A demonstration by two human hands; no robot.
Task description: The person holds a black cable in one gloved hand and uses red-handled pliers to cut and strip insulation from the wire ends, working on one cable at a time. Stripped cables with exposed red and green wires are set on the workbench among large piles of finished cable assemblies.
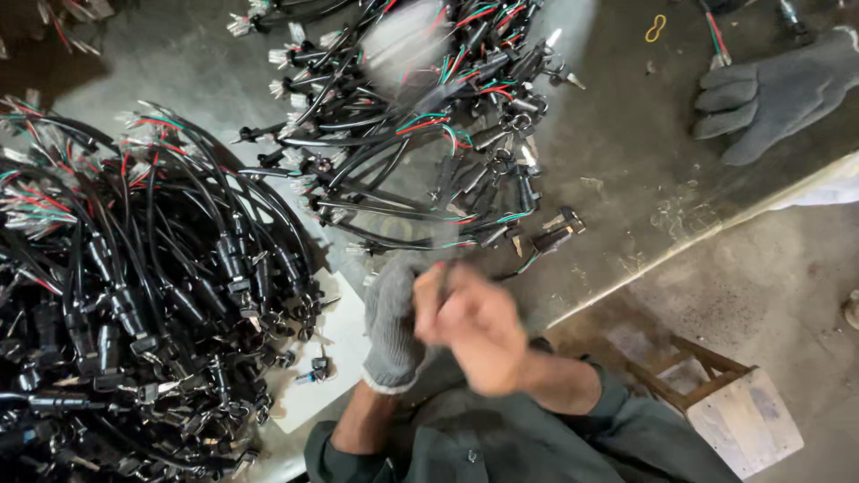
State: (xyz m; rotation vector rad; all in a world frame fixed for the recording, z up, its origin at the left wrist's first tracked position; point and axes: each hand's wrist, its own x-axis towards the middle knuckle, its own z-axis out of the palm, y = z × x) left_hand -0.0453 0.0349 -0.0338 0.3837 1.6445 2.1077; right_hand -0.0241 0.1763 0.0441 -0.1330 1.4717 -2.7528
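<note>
Gloved left hand (392, 329) and bare right hand (476, 329) clasp together, blurred, contents unclear; wire bundles (134, 286) piled left and far.

Your gloved left hand (394, 326) and bare right hand (474, 326) are pressed together, blurred, at lower centre; a dark slim piece (445, 275) pokes up between them

Small workshop for wiring assembly — rough and grimy. Bench (626, 170) bare grey, stained, scratched, edge running diagonally at right. Large heap of black cable harnesses (134, 295) at left, red, green, white wire ends showing; second heap (420, 125) far centre with connectors and keys. Grey work glove (778, 89) lying far right, yellow rubber band (656, 27) nearby. Crude wooden stool (716, 394) on dusty concrete floor (769, 277) — near right.
</note>
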